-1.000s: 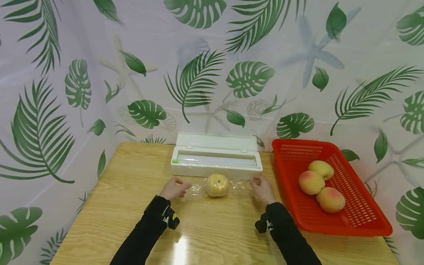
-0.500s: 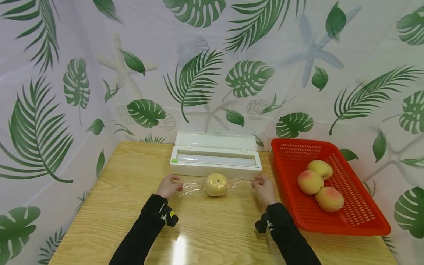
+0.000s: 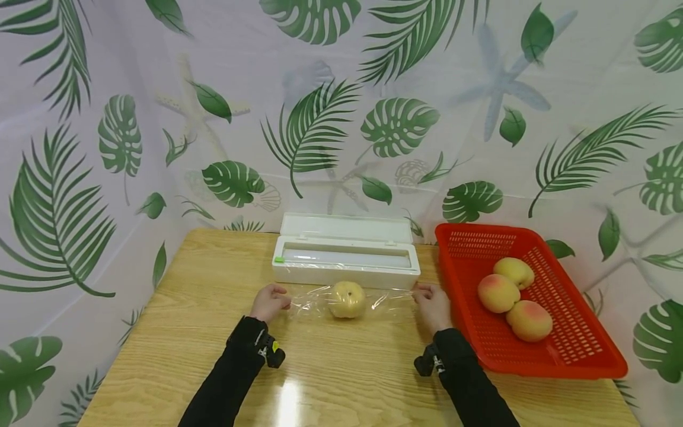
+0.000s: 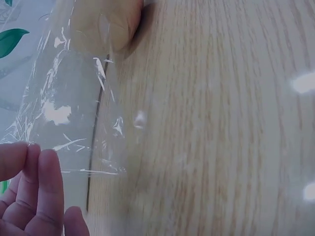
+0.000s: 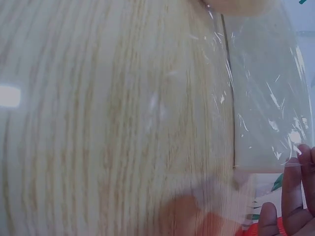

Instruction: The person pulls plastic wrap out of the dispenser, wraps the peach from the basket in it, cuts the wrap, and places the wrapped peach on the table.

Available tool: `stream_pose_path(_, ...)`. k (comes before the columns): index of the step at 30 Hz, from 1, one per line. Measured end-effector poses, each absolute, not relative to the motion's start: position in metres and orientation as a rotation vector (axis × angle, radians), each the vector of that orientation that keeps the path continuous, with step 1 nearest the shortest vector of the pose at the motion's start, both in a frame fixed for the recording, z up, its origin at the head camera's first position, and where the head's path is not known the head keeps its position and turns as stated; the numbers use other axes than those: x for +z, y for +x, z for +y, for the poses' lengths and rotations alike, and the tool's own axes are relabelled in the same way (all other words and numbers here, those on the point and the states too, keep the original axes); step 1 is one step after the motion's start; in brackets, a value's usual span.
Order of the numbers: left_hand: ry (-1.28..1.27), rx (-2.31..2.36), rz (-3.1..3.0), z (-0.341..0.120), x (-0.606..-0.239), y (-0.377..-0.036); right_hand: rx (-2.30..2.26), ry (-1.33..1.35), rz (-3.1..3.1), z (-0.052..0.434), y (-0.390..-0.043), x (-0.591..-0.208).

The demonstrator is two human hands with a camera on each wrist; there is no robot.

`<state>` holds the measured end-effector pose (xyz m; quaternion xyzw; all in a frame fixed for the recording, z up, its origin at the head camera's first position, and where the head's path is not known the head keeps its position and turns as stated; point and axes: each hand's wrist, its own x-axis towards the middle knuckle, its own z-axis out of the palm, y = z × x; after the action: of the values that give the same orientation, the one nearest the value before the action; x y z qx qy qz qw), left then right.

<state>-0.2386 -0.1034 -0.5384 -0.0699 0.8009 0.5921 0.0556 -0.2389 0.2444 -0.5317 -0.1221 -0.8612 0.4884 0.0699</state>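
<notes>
Bright, even light; tabletop glare; wrist views blurred.

Colours and patterns, noted per item:

- Desk: light yellow-tan wood, darker grain lines along its length, glossy white glare patches.
- Peach on desk: pale yellow, small brown spot at stem end.
- Cling film: clear, colourless, white crinkle glints.
- Film dispenser: white, one small bright green tab at left end.
- Basket: bright red-orange, fine mesh of small holes.
- Three peaches in basket: yellow with pink-red blush.
- Backdrop curtain: pale lilac-white, printed with dark green palm and monstera leaves, faint grey-blue starfish and shells.
- Sleeves: black.
</notes>
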Motion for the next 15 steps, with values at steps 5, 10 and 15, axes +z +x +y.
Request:
stream_pose_path(5, -0.24, 1.793, 2.431, -0.101, -0.537, -0.24, 1.444, -0.367, -2.595, 0.246, -0.239, -0.533)
stream_pose_path(10, -0.078, 1.844, 2.423, -0.111, -0.567, -0.256, 1.429, -0.386, -2.62, 0.246, -0.24, -0.534)
stream_pose_path(15, -0.041, 1.768, 2.551, -0.114, -0.557, -0.253, 1.382, -0.402, -2.632, 0.244, -0.241, -0.533)
